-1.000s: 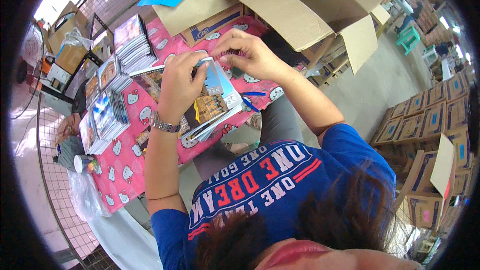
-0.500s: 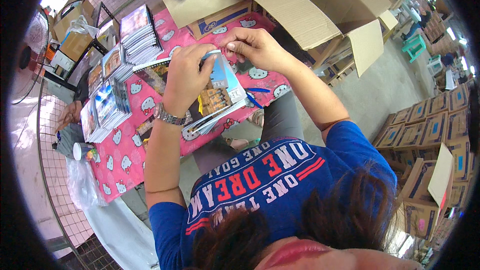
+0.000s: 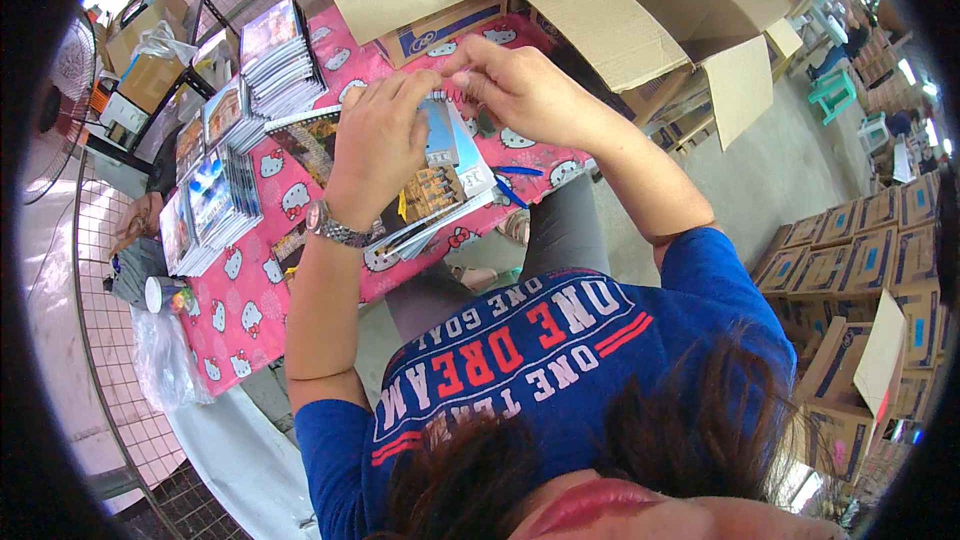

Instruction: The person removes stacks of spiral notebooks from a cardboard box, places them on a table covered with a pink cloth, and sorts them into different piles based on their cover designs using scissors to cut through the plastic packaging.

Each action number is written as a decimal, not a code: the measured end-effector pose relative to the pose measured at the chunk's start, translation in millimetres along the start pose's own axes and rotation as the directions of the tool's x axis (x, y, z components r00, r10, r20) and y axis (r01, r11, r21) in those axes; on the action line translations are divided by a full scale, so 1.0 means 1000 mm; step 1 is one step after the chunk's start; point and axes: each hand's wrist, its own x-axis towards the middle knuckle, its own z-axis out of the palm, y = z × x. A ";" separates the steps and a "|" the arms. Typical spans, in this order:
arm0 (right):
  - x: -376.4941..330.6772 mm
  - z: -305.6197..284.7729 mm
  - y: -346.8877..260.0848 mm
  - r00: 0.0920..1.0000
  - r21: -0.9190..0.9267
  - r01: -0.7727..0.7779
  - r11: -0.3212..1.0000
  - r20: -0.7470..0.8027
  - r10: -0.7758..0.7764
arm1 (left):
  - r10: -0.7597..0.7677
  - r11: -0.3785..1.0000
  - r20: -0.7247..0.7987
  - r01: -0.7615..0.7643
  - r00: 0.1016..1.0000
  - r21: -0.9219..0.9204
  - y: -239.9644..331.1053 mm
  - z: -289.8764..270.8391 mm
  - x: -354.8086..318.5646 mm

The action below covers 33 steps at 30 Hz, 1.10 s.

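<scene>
My left hand is closed on the top edge of a spiral notebook with a blue-and-brown picture cover. At the notebook's top edge, a dark wire spiral shows between my two hands. My right hand is closed, thumb and fingers pinched at the end of that spiral. Beneath lie more loose picture covers and pages, and a dark-covered spiral notebook sticks out left of my left hand. My left fingertips partly hide the upper edge of the held notebook.
Stacks of notebooks stand at the left of the pink patterned tablecloth, with more piles nearer. Blue pens lie right of the covers. An open cardboard box is beyond my right hand; a paper cup sits by the left edge.
My right hand has shifted slightly up and turned, its fingers drawn closer together at the spiral. More of the wire spiral shows between my hands now. My left hand stays on the notebook.
</scene>
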 end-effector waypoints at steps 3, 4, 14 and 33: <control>0.002 0.001 -0.010 0.985 -0.147 0.160 0.976 -0.048 -0.168 | 0.018 1.000 -0.064 -0.019 0.998 -0.020 0.000 0.003 0.000; 0.002 0.001 -0.012 0.968 -0.199 0.224 0.954 -0.072 -0.242 | 0.013 1.000 -0.037 -0.013 0.999 -0.017 0.000 0.002 -0.001; -0.045 0.128 0.383 0.959 -0.334 -0.219 0.917 0.102 0.266 | 0.140 0.975 0.062 -0.127 0.988 -0.181 0.008 -0.017 0.022; -0.005 0.135 0.295 0.919 -0.532 -0.036 0.846 0.314 0.236 | -0.183 0.981 0.017 0.181 0.983 0.073 -0.004 -0.013 -0.033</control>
